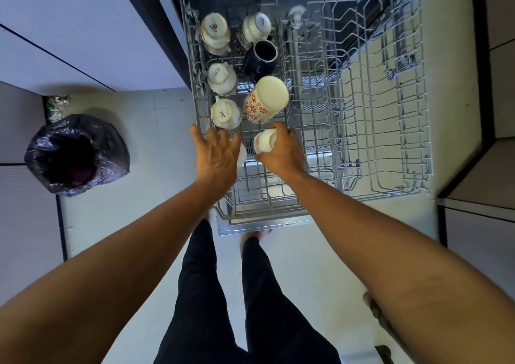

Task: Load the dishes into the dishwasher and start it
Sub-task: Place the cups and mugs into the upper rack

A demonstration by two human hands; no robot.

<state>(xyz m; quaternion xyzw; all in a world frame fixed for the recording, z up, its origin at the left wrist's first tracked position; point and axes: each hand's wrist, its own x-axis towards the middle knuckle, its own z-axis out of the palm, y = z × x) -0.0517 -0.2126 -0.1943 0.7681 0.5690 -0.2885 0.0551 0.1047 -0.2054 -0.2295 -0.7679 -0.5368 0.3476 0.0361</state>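
Right hand (pixel 281 151) around white cup (pixel 264 142) (mugs (pixel 266 98) in rack (pixel 359 129))

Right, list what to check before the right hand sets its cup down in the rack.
1. Grip: right hand is curled round the small white cup with red markings: ok.
2. Landing spot: the grey wire dishwasher rack shows bare wire just in front of that cup: ok.
3. Clearance from the tall white mug with red flowers right behind it: cannot tell, very close.
4. Left hand, fingers spread over a partly hidden plain white cup, is beside the spot, not in it: ok.
5. Held cup's mouth facing down: cannot tell.
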